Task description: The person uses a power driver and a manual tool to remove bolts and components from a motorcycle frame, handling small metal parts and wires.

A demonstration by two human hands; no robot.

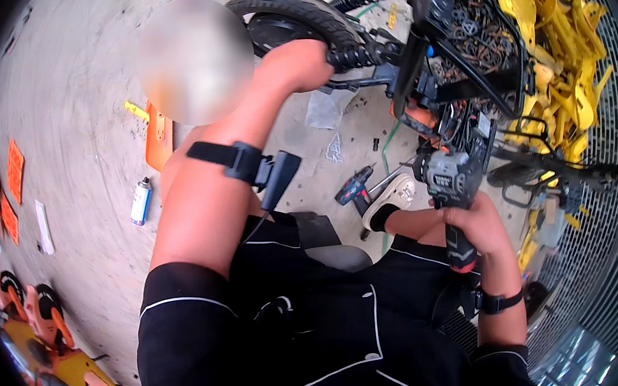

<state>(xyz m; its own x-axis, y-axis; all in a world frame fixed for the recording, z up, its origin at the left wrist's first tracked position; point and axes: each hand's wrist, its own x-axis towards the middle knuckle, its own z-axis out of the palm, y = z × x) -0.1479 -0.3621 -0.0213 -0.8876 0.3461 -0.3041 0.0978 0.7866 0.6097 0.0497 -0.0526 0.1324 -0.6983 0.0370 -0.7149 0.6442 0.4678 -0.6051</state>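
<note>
Gripping black spring [355, 56], left hand [303, 64] fingers closed; right hand [478, 224] fingers clutch power tool [450, 186]; black basket [469, 33] holds rusty scrap.

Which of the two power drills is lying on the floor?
The small red and black drill lies on the concrete beside the white shoe. The other, grey drill is held up by the right hand.

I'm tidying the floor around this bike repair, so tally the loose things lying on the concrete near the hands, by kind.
Power tool gripped in the right hand, at the bike frame: 1
Cordless drill on the floor: 1
Spray can: 1
Orange panel beside the left arm: 1
Clear plastic bag: 1
Total: 5
</note>
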